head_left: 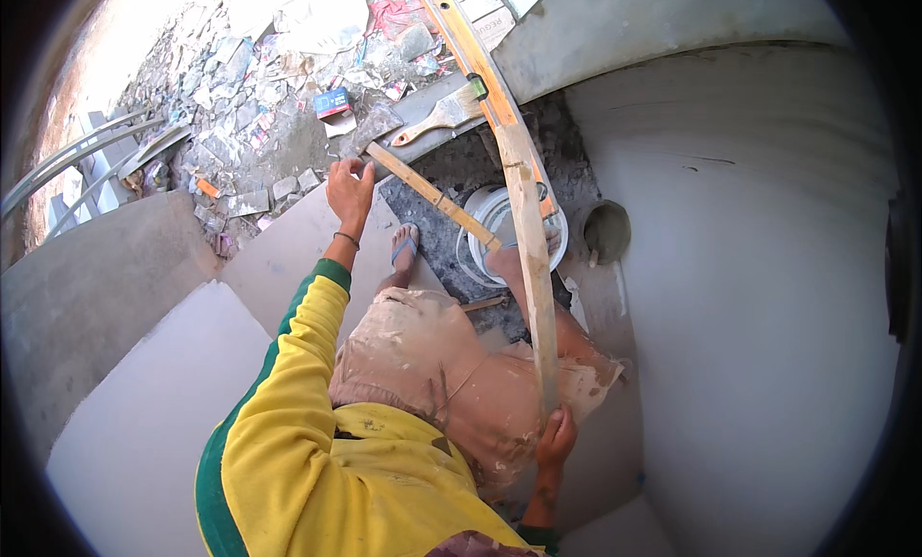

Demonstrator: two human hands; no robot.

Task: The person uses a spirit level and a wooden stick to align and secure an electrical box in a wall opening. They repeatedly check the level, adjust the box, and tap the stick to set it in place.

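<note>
My right hand (pixel 555 437) is closed around the lower end of a long wooden batten (pixel 530 269), which runs up past my right leg. Behind the batten's upper part lies a yellow spirit level (pixel 451 29) with a green vial, reaching over the grey ledge. My left hand (pixel 351 190) hovers with its fingers loosely bent and thumb apart, holding nothing that I can see. Just beyond its fingertips is the end of a shorter wooden stick (pixel 432 194), slanting down toward a white bucket (pixel 475 254). A paintbrush (pixel 442 115) rests on the ledge.
Rubble and scraps (pixel 245 115) cover the ground beyond the ledge, with a small blue box (pixel 333 104) among them. A smooth pale wall (pixel 759 269) rises on the right, with a round pipe opening (pixel 607 232) near its foot. Curved metal strips (pixel 86 163) lie far left.
</note>
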